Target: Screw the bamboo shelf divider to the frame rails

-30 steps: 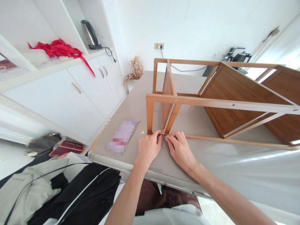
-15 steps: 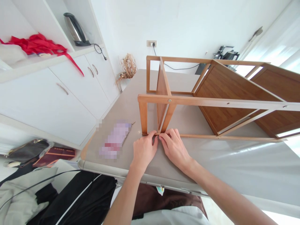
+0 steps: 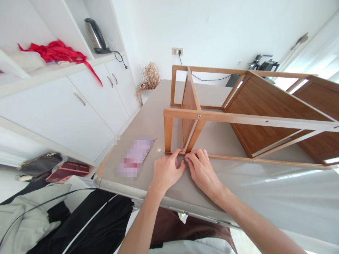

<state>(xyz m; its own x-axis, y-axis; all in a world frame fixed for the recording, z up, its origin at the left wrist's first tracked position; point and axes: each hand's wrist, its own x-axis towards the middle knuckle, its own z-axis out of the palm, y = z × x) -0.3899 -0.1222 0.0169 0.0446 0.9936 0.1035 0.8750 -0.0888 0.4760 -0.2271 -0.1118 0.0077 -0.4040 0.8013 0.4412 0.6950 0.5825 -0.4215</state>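
A wooden shelf rack [image 3: 233, 116] lies on its side on the table, and both hands work at its near bottom rail. A small metal piece, apparently a screw [image 3: 184, 157], shows between the fingertips at that rail, below a cross panel. My right hand [image 3: 203, 173] pinches it between thumb and forefinger. My left hand [image 3: 166, 171] is curled beside it, forefinger against the rail and thumb close to the screw; whatever it grips is hidden. Left of the hands lies a blurred purple-and-white packet [image 3: 135, 157], with a thin metal tool [image 3: 155, 140] poking out beside it.
The grey table [image 3: 159, 141] has its rounded edge toward me. At left stand white cabinets [image 3: 87, 106] with a kettle [image 3: 96, 37] and red ribbon [image 3: 58, 51] on the shelf. Dried plants [image 3: 150, 76] stand behind. Clothes and bags [image 3: 37, 164] lie below left.
The whole view has shifted, so things appear further right. My left thumb and forefinger have parted slightly at the rail. My right hand still pinches the small metal piece.
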